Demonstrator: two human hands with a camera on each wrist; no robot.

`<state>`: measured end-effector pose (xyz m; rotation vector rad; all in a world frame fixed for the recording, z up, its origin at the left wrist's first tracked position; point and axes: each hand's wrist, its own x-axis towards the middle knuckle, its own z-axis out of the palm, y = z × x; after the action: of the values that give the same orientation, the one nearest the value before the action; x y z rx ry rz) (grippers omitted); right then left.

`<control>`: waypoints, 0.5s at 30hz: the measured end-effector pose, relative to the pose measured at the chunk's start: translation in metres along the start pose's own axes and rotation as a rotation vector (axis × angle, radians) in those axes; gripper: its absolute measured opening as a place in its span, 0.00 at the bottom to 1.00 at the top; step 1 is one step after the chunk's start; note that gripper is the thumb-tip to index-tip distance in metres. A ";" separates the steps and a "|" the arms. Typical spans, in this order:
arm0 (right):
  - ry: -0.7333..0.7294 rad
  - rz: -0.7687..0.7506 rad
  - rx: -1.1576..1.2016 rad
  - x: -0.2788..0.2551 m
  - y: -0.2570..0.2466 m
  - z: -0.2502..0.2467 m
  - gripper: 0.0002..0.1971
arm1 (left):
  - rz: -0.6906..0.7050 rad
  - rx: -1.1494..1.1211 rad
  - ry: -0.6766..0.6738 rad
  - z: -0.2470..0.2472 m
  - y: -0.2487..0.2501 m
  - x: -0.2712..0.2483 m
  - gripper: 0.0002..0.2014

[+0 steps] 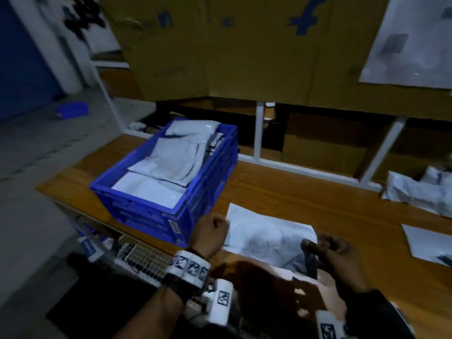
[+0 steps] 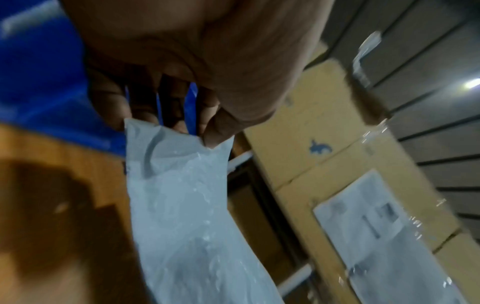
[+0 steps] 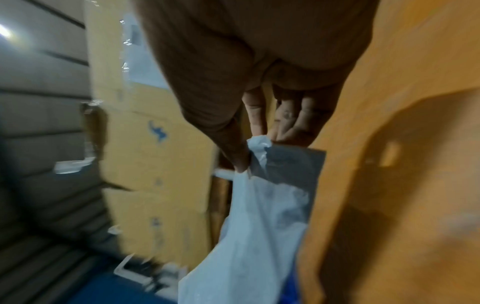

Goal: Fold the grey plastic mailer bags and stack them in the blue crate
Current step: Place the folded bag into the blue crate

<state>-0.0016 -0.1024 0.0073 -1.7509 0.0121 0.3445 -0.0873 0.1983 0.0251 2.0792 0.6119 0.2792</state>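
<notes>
A grey mailer bag (image 1: 266, 237) lies crumpled across the near edge of the wooden tabletop (image 1: 305, 199), held at both ends. The left hand (image 1: 212, 234) is closed on the bag's left end: in the left wrist view its thumb and curled fingers (image 2: 207, 121) pinch the bag's edge, and the plastic (image 2: 187, 205) runs away from the pinch over the wood. The right hand (image 1: 330, 250) grips the bag's right end near the front edge; the right wrist view shows the thumb and fingers (image 3: 255, 115) pressed together on a bunched corner, where a darker grey strip (image 3: 291, 164) of the bag is turned outward beside the pale plastic (image 3: 254, 236). The blue crate (image 1: 208, 177) stands on the tabletop toward its left end, just beyond the left hand, and already holds several folded grey bags (image 1: 168, 162) lying flat and overlapping inside it. A loose heap of unfolded bags (image 1: 423, 192) sits at the far right of the tabletop against the white rack frame (image 1: 259, 133), and another flat bag (image 1: 430, 245) lies near the right edge, apart from the right hand. Large cardboard boxes (image 1: 244, 50) stand behind the tabletop, one bearing a pale printed sheet (image 1: 413, 40). Both wrists carry white bands with black-and-white markers (image 1: 188, 266).
</notes>
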 end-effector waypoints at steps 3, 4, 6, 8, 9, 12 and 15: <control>-0.131 -0.028 0.136 0.008 -0.063 0.047 0.15 | 0.078 -0.047 0.178 -0.090 0.015 0.018 0.05; -0.185 -0.021 0.173 0.009 -0.084 0.065 0.16 | 0.097 -0.068 0.207 -0.121 0.018 0.028 0.06; -0.289 -0.037 0.217 0.015 -0.121 0.104 0.18 | 0.095 -0.073 0.215 -0.174 0.020 0.054 0.07; -0.329 -0.055 0.177 0.023 -0.149 0.148 0.19 | 0.047 -0.053 0.205 -0.222 0.018 0.082 0.07; -0.344 -0.065 0.142 0.029 -0.158 0.170 0.19 | 0.022 -0.037 0.191 -0.243 0.014 0.097 0.06; -0.379 -0.065 0.051 0.044 -0.180 0.233 0.16 | -0.038 0.056 0.141 -0.297 -0.010 0.138 0.05; -0.386 -0.032 -0.046 0.061 -0.189 0.285 0.17 | -0.094 0.125 0.068 -0.328 -0.039 0.172 0.08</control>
<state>0.0299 0.2222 0.1261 -1.7024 -0.3032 0.6578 -0.0910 0.5429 0.1668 2.1601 0.7830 0.2647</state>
